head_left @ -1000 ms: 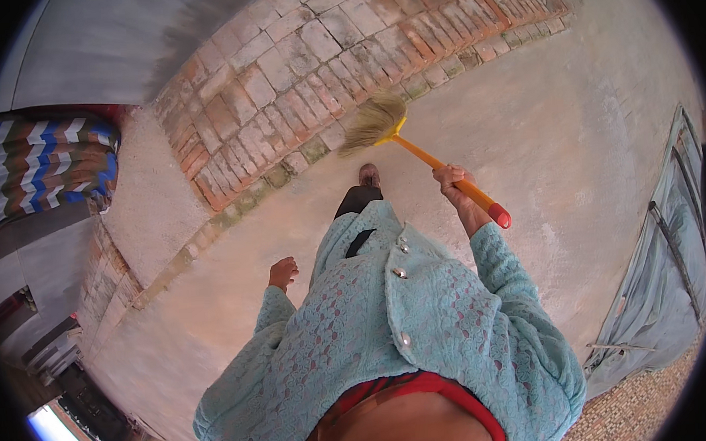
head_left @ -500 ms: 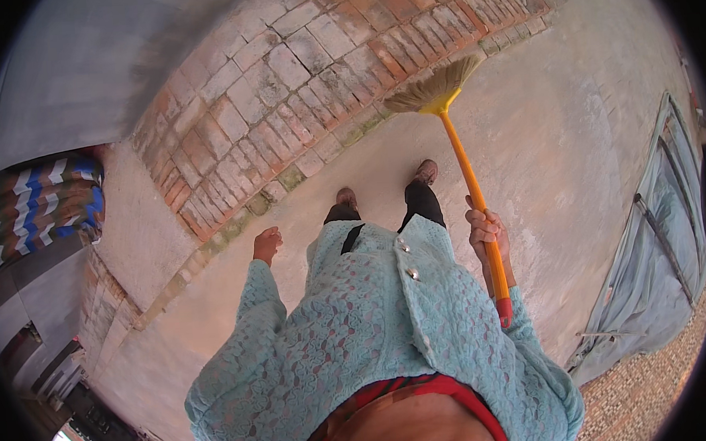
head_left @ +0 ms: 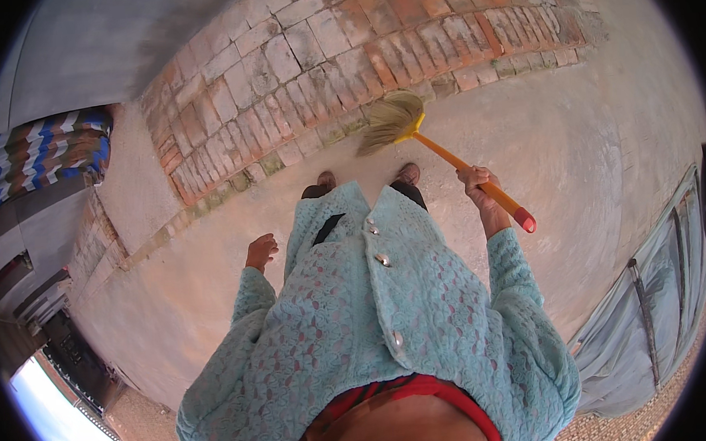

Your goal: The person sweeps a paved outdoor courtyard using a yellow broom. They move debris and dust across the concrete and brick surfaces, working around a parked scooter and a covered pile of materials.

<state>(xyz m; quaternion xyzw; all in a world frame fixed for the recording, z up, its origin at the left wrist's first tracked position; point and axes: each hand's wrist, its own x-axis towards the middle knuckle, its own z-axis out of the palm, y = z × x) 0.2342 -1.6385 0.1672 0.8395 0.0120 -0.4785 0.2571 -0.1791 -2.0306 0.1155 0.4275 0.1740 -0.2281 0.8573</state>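
Note:
My right hand (head_left: 481, 188) is wrapped around the orange handle of a broom (head_left: 445, 153), near its red-capped end. The broom slants up and to the left across the front of me. Its yellow collar and tan bristle head reach the foot of the brick strip, with the bristles fanned out to the left. Away from the broom, my left hand (head_left: 261, 251) hangs beside my jacket with loosely bent fingers and nothing in it.
A raised brick strip (head_left: 296, 56) runs across the concrete floor (head_left: 556, 130) ahead of my shoes (head_left: 406, 174). Grey-blue sheeting with poles (head_left: 653, 308) lies at the right. Striped cloth (head_left: 42, 161) is at the far left.
My right hand has swung the broom leftward, so the bristle head lies further left and the handle tilts more sideways. My left hand has shifted slightly left and down.

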